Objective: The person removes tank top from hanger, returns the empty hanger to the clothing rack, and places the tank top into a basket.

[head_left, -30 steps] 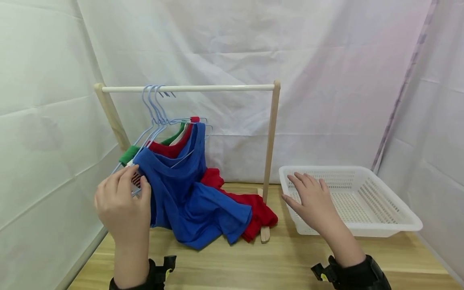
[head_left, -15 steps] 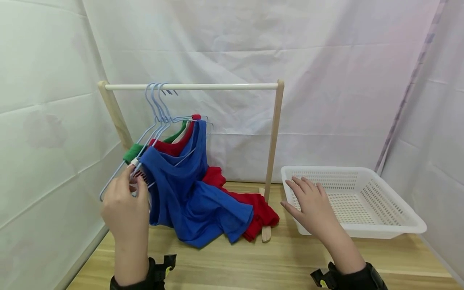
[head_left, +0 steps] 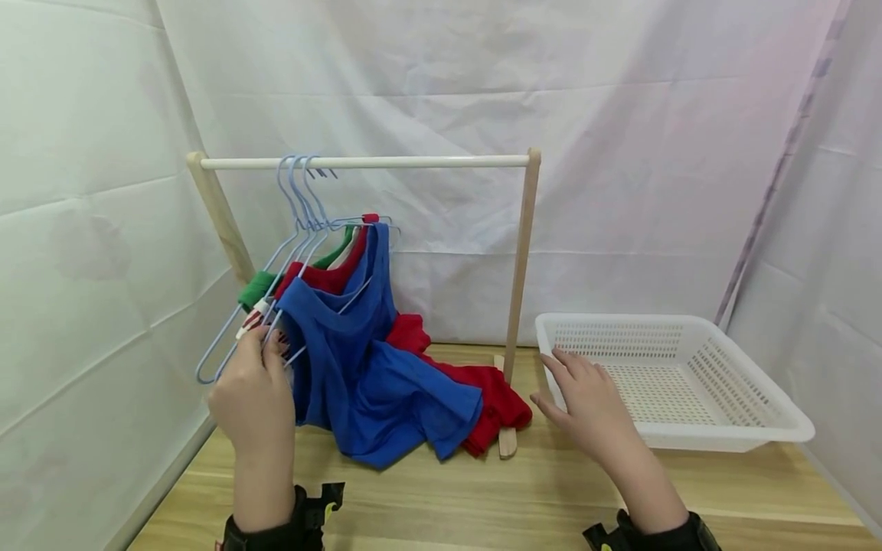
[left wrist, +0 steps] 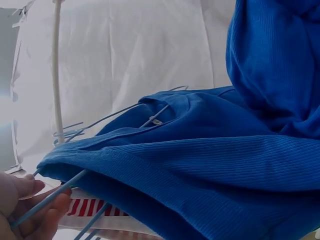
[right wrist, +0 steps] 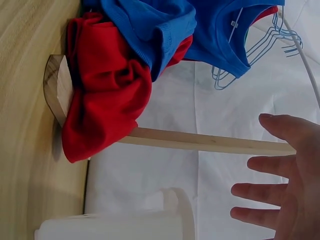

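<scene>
Frame left: left hand (head_left: pixel 253 398) curled round wire of light-blue hanger (left wrist: pixel 50 199) at shoulder of blue shirt (head_left: pixel 344 352). Shirt hangs centre-left below white rail (head_left: pixel 427 162), red garment (head_left: pixel 492 398) behind. Right of centre: right hand (head_left: pixel 586 398), fingers spread, before left end of white basket (head_left: pixel 717 438).

striped garment (left wrist: pixel 86 207) mostly hidden, white tag (left wrist: pixel 156 121) unreadably small

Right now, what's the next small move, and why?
I'd probably bring the right hand to the blue shirt's near shoulder: that hand is free near the basket, while the left hand holds the hanger, whose arm pokes out of the shirt. With the hanger steadied, the shoulder could likely be worked along it.
</scene>
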The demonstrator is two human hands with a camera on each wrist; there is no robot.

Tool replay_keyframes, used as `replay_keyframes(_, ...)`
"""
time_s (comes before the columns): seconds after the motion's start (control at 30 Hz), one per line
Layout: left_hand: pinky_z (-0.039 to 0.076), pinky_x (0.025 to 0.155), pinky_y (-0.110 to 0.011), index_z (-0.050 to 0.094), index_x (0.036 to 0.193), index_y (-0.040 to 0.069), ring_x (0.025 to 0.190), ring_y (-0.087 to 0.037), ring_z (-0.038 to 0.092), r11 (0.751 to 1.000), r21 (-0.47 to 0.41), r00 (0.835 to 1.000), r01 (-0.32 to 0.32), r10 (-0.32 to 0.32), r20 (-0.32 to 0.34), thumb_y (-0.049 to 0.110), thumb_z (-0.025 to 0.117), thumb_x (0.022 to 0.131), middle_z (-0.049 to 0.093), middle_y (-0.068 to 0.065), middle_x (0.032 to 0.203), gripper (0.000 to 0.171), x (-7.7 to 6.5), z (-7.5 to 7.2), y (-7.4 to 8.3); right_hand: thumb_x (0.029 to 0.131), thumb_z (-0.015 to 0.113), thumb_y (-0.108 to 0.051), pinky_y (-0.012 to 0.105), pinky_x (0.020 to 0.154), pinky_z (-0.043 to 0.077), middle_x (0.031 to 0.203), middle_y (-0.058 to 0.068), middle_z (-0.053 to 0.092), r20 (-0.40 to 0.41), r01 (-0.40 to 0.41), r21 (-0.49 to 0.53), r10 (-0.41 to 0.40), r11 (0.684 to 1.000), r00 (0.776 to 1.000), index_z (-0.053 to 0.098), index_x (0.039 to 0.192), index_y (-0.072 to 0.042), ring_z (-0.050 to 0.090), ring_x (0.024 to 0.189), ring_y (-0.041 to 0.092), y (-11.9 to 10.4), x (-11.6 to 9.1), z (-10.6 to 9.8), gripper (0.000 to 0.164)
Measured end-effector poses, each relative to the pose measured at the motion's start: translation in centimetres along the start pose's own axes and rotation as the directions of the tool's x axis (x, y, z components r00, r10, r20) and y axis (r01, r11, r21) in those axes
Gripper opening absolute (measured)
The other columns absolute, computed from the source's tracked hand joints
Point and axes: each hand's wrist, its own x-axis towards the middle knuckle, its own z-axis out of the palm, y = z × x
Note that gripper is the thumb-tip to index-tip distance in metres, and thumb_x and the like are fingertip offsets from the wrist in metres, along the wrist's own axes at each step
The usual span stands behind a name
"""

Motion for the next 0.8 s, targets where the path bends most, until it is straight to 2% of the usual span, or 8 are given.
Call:
replay_keyframes(0.13,0.034,0.037,-0.045,0.064,0.097,-0.007,0.046,-0.038,0.055,0.999,-0.049,1.000,-0.012,0.012,-0.010,0.016,0.056,0.100,0.067,-0.023,0.073,0.025,-0.2,0.6,0.0,0.088,0.070,-0.035,0.060,0.097,0.038,0.134,0.021,0.053,-0.009,-0.001,0.017,0.001,1.000,1.000,0.054,0.135,-0.002,0.048,0.123,0.041,-0.2,-0.2,0.3,0.059)
replay_keyframes(0.33,0.043,0.040,-0.046,0.062,0.097,-0.009,0.047,-0.032,0.061,0.992,-0.124,0.999,-0.024,0.017,-0.050,0.013,0.055,0.101,0.068,-0.020,0.070,0.023,-0.4,1.6,-0.2,0.089,0.069,-0.037,0.059,0.099,0.037,0.135,0.021,0.052,0.011,-0.009,0.051,0.009,0.999,1.000,0.053,0.136,-0.002,0.047,0.124,0.040,-0.5,-0.2,0.9,0.061)
replay_keyframes(0.8,0.048,0.046,-0.045,0.062,0.098,-0.009,0.048,-0.031,0.062,0.986,-0.166,0.994,0.015,-0.033,-0.107,0.016,0.052,0.102,0.068,-0.019,0.072,0.027,-1.1,3.1,-0.1,0.089,0.070,-0.037,0.058,0.097,0.040,0.135,0.019,0.053,0.012,-0.021,0.067,0.020,0.998,1.000,0.053,0.136,-0.002,0.048,0.124,0.039,-0.7,-0.5,1.1,0.061)
